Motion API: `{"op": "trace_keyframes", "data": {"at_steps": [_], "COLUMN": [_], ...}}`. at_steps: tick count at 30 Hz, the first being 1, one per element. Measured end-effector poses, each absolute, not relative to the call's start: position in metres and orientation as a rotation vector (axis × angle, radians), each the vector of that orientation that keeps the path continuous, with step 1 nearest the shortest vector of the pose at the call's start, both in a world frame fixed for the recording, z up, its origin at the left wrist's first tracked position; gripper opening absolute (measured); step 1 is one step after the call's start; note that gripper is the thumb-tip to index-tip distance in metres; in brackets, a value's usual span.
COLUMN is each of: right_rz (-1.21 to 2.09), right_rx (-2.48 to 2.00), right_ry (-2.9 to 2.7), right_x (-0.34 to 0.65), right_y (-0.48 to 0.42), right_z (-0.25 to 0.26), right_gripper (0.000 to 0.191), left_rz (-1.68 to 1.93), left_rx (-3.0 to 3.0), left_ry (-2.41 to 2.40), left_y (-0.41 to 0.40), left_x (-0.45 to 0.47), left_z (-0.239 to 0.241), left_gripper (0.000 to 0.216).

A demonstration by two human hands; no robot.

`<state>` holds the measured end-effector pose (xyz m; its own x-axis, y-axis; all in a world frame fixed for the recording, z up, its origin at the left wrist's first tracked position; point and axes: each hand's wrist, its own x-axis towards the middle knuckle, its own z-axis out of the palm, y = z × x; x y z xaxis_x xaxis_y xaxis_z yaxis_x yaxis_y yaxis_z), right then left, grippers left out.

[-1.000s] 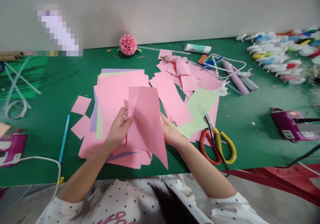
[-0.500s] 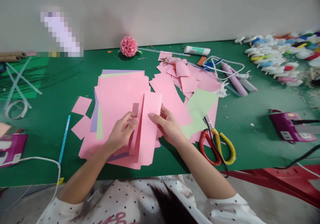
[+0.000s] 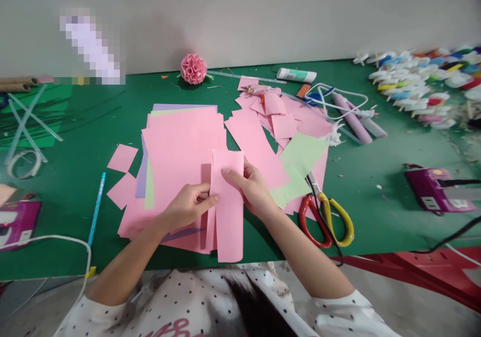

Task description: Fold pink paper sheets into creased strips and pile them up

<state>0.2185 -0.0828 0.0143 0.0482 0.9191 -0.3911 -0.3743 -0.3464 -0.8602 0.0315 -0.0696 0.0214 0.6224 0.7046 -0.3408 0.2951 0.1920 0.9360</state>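
The folded sheet (image 3: 230, 227) is pale pink, matching the top of the paper stack (image 3: 184, 146), where lilac and light green edges show. The table (image 3: 368, 172) is green, the paper ball (image 3: 193, 69) deeper pink. The scissors (image 3: 326, 209) have red and yellow handles. Black dots pattern the white shirt (image 3: 176, 292).

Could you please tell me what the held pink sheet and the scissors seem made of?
Held pink sheet: matte, probably paper, judging by its thin edges. Scissors: silvery blades, probably metal; glossy red and yellow handles, perhaps plastic, given their highlights.
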Motion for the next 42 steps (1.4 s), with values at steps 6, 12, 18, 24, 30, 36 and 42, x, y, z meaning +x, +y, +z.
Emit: {"op": "trace_keyframes", "data": {"at_steps": [6,12,18,24,30,36,42], "right_rz": [1.516,1.572,1.568,1.557,1.54,1.543,1.548], "right_rx": [-1.279,-1.233,-1.238,-1.271,-1.278,-1.282,-1.297], "right_ry": [-0.719,-0.834,-0.955,-0.992,-1.04,-1.042,-1.048], "right_x": [0.219,0.217,0.217,0.216,0.216,0.216,0.216], "right_y": [-0.083,-0.086,-0.088,-0.089,-0.09,-0.09,-0.09], "right_z": [0.009,0.013,0.014,0.017,0.019,0.02,0.021], "right_gripper": [0.043,0.041,0.036,0.036,0.034,0.034,0.036], "left_rz": [0.507,0.735,0.835,0.875,0.887,0.904,0.887], "left_rx": [1.296,1.079,1.079,1.085,1.128,1.158,1.174], "left_ry": [0.988,1.02,1.077,1.085,1.152,1.172,1.173], "left_y": [-0.066,-0.059,-0.059,-0.059,-0.059,-0.06,-0.059], "left_x": [0.034,0.034,0.034,0.034,0.033,0.034,0.032], "left_z": [0.024,0.023,0.026,0.024,0.024,0.025,0.026], "left_gripper": [0.034,0.033,0.026,0.026,0.025,0.021,0.023]}}
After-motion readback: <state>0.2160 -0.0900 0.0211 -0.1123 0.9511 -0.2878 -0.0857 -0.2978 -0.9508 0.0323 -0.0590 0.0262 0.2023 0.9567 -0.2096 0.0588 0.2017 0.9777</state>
